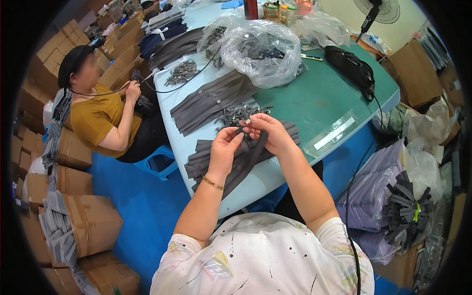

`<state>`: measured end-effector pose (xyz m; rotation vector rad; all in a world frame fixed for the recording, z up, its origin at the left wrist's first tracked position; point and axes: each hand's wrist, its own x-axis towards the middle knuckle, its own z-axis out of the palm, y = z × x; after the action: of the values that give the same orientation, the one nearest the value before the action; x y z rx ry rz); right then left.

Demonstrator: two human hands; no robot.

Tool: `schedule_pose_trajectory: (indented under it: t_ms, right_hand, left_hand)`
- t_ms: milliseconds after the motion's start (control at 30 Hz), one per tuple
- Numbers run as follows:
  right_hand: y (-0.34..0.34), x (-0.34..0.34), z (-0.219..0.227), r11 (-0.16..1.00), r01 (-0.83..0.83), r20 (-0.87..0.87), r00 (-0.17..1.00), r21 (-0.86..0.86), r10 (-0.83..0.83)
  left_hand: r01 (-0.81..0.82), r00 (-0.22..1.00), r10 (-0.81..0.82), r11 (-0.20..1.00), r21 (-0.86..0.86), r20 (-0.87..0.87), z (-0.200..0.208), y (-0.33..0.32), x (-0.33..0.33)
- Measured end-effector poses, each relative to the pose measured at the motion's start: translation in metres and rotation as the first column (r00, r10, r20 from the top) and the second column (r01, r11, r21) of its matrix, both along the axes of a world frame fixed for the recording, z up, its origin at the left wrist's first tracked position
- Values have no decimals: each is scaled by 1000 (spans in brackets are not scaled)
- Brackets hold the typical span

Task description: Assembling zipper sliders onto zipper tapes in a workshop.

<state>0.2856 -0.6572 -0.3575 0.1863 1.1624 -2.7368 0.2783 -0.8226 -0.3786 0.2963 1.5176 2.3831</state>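
Over the near edge of the table, my left hand [225, 149] and my right hand [269, 132] come together, fingers pinched on a dark grey zipper tape [249, 165]. The tape hangs down from my fingers in a loop. A tiny pale piece shows at the fingertips of my right hand; its kind is too small to make out. Just beyond my hands lies a pile of small metal zipper sliders [237, 116] with grey pulls. More dark grey zipper tapes [202, 158] lie flat under and beside my hands, and another bundle of tapes [209, 102] lies farther left.
A clear plastic bag [260, 51] of small dark parts stands mid-table, near a black pouch [350, 71] and a taped ruler [334, 132]. At left a co-worker [105, 105] sits handling dark pieces. Cartons [93, 223] stand left; wrapped lilac bundles [368, 189] are at right.
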Motion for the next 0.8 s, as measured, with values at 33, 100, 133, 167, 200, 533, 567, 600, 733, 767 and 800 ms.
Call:
schedule_pose_trajectory:
  t_ms: [33,100,133,167,200,533,567,600,733,767,800]
  right_hand:
    - [-1,0,-5,1000,-14,11,1000,1,14]
    - [-2,1,-7,999,-32,23,999,1,32]
    - [-3,2,-7,1000,-10,17,1000,23,10]
    - [-5,3,-7,999,13,9,1000,46,-13]
    - [-5,3,-7,999,10,10,1000,47,-11]
    - [-8,8,-13,992,-21,-84,996,127,32]
    - [-7,9,-15,988,-33,-106,993,154,50]
    - [-7,9,-16,988,-32,-105,993,153,48]
    - [-10,11,-16,935,30,-204,978,353,46]
    - [-11,12,-16,928,17,-190,980,373,58]
    - [-10,12,-18,928,18,-189,980,372,57]
  left_hand:
    - [-6,1000,6,1000,12,3,2,0,1]
    - [-16,1000,16,1000,22,7,2,0,1]
    - [-17,1000,17,1000,21,11,-1,0,0]
    - [-17,1000,17,1000,21,14,-1,0,0]
    - [-20,1000,19,1000,22,15,-1,0,0]
    - [51,981,-70,993,109,181,20,3,8]
    - [68,968,-106,983,172,226,21,3,9]
    - [69,968,-107,983,171,227,20,4,11]
    - [62,968,-101,983,171,230,8,3,9]
    - [82,972,-117,982,172,204,6,3,8]
    - [83,971,-118,982,172,206,4,3,7]
